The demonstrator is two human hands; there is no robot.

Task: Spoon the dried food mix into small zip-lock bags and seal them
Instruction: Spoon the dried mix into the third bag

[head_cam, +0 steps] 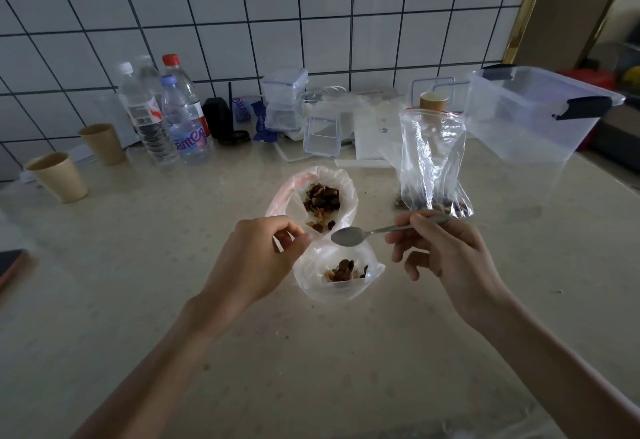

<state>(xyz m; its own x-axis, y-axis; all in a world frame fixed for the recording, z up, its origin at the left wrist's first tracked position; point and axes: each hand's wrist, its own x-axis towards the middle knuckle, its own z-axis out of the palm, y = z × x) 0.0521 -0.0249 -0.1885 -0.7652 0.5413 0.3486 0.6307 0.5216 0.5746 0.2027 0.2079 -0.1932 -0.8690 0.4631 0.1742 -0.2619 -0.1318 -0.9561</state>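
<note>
A large plastic bag (294,196) lies open on the counter with the dried food mix (322,198) inside. In front of it a small clear bag (311,282) stands open with a little mix (343,270) at its bottom. My left hand (263,255) pinches the small bag's rim at its left side. My right hand (446,248) holds a metal spoon (349,236) by the handle; its empty bowl hovers over the small bag's mouth. A zip-lock bag (433,158) with a red strip stands upright at the right, with some mix in its base.
Water bottles (180,116) and paper cups (57,177) stand at the back left by the tiled wall. Small clear lidded boxes (284,99) and a white box (377,130) crowd the back middle. A big clear storage tub (530,116) sits at the back right. A dark object (10,262) lies at the left edge.
</note>
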